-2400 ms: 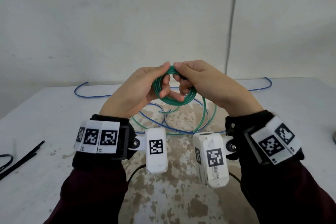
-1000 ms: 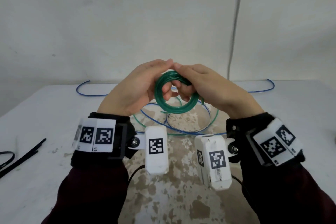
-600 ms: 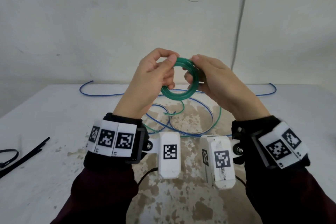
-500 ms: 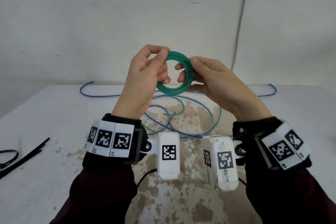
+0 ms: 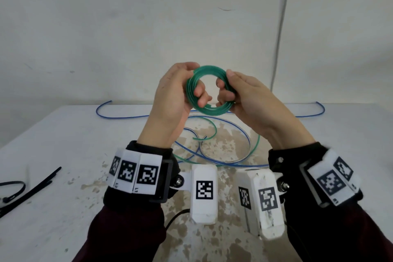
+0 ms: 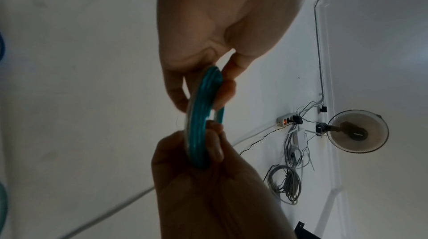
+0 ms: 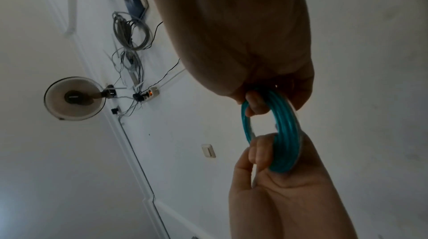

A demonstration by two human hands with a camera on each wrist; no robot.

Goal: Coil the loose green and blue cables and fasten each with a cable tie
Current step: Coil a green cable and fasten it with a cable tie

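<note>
I hold a small tight green cable coil [image 5: 209, 110] in the air above the table, facing me. My left hand [image 5: 194, 83] grips its left side, thumb on top and fingers through the hole. My right hand [image 5: 227, 85] pinches its right side. The left wrist view has the coil [image 6: 199, 124] edge-on under my left hand [image 6: 201, 94]. The right wrist view has the coil [image 7: 284, 133] below my right hand [image 7: 271, 100]. A loose green tail [image 5: 257, 142] still lies on the table. The blue cable [image 5: 127, 116] lies uncoiled in wide loops beneath my hands.
Black cable ties [image 5: 27, 189] lie at the left edge of the white, stained table [image 5: 63, 229]. A white wall stands right behind the table. A thin white cord [image 5: 282, 27] runs down the wall at the right.
Both hands have lifted the green coil from just above the table to well above it. The coil has turned to face me and my fingers have shifted around it.
</note>
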